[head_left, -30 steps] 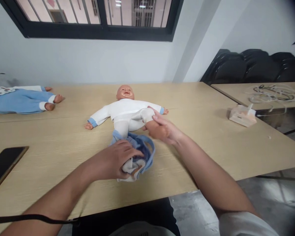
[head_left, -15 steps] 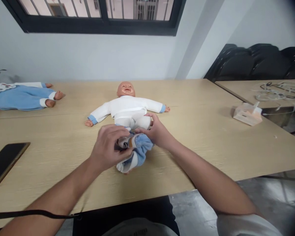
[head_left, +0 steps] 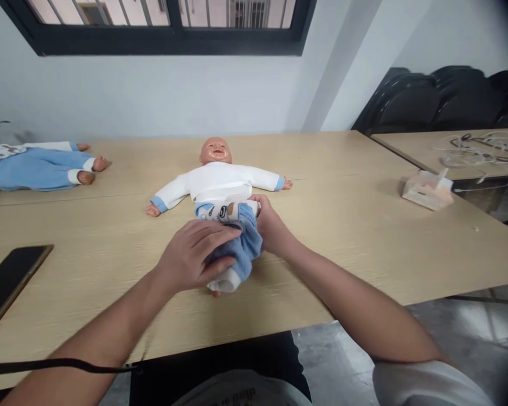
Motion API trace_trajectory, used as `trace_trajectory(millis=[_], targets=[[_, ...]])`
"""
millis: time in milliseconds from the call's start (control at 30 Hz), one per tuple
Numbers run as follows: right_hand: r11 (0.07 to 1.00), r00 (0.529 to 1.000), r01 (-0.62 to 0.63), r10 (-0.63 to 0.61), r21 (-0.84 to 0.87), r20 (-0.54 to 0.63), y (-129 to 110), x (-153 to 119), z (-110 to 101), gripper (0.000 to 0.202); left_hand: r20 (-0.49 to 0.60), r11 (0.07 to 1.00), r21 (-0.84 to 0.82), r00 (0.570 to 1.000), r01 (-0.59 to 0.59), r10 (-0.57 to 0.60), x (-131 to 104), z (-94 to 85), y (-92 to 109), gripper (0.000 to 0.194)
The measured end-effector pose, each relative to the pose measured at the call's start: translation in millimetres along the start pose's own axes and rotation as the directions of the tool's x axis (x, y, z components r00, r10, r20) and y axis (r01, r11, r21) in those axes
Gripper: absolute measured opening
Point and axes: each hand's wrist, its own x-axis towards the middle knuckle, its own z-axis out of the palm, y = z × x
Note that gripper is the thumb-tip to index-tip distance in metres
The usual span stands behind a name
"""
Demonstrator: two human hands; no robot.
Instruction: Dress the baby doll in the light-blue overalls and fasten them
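A baby doll (head_left: 215, 151) lies on its back in a white top with blue cuffs, its head toward the wall. Blue trousers (head_left: 248, 239) with a white printed waist part are bunched over its legs. My left hand (head_left: 195, 251) holds the trousers from the left, fingers across the front and thumb lower down. At the doll's hip on the other side, my right hand (head_left: 273, 225) grips the upper edge of the trousers; some of its fingertips are hidden. A white trouser cuff (head_left: 225, 281) shows below my left thumb, with a bit of the doll's foot under it.
Another doll (head_left: 42, 166) in blue trousers lies at the far left of the wooden table (head_left: 342, 237). A phone (head_left: 12, 282) rests at the left. On the right stand a tissue box (head_left: 427, 190), tangled cables (head_left: 482, 149) and stacked black chairs (head_left: 432, 101).
The trousers' printed waist part has moved up toward the doll's belly and now covers the bare white hip area. My left hand has shifted lower on the cloth, its fingers flatter.
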Motion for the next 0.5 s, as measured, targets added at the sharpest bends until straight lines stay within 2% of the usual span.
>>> trace_trajectory(millis=[67, 200, 267, 367, 433, 500], targets=[[0.999, 1.0, -0.004, 0.005, 0.044, -0.01, -3.3, 0.0, 0.7, 0.063, 0.052, 0.997, -0.073, 0.999, 0.012, -0.008, -0.1, -1.6, -1.8, 0.039], [0.992, 0.996, -0.063, 0.055, 0.111, 0.067, -7.0, -0.6, 1.2, 0.061, 0.027, 0.974, -0.162, 0.987, 0.158, -0.156, -2.4, -2.6, -3.1, 0.016], [0.976, 0.986, -0.142, 0.124, 0.166, 0.114, -10.0, -1.3, 0.0, 0.059, -0.006, 0.94, -0.208, 0.961, 0.27, -0.277, -3.7, -2.1, -1.0, 0.01], [0.928, 0.949, -0.276, 0.223, 0.249, 0.222, -18.2, -2.9, -3.2, 0.059, -0.082, 0.835, -0.369, 0.881, 0.408, -0.466, -5.6, 0.9, 2.2, 0.01], [0.911, 0.933, -0.31, 0.237, 0.27, 0.272, -23.6, -4.1, -4.4, 0.061, -0.112, 0.773, -0.479, 0.844, 0.417, -0.525, -6.5, 3.7, 1.8, 0.012], [0.913, 0.939, -0.292, 0.216, 0.285, 0.268, -26.1, -4.8, -3.5, 0.06, -0.171, 0.809, -0.443, 0.849, 0.387, -0.499, -6.7, 5.4, -1.2, 0.009]])
